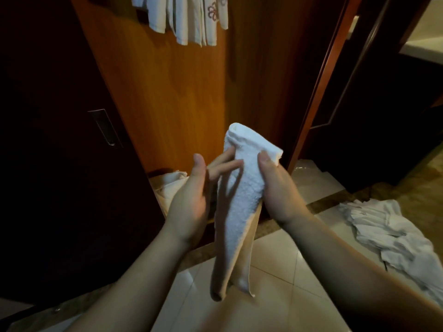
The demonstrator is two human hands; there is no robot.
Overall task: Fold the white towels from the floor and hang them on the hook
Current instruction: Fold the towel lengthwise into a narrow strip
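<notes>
Right-hand grip (275, 185) is pinching the folded white towel (239, 200); left hand (194, 195), fingers spread, is smoothing it—hanging likely comes next.

The towel (242, 200) held up in the middle is plain white with a nubbly terry texture, its shaded lower end looking beige-grey. The hanging towels (184, 17) at the top are white too; one carries an embroidered flower motif (212, 11) in dull red and grey outline. The heap of cloths (388, 233) on the floor at right is off-white and greyish, and the pile (171, 185) at the foot of the panel is cream-white. The wooden panel (172, 104) is warm orange-brown with fine vertical grain. The cupboard door (55, 140) to the left is very dark brown, nearly black. The floor (275, 259) is glossy cream tile crossed by a speckled brown band.
</notes>
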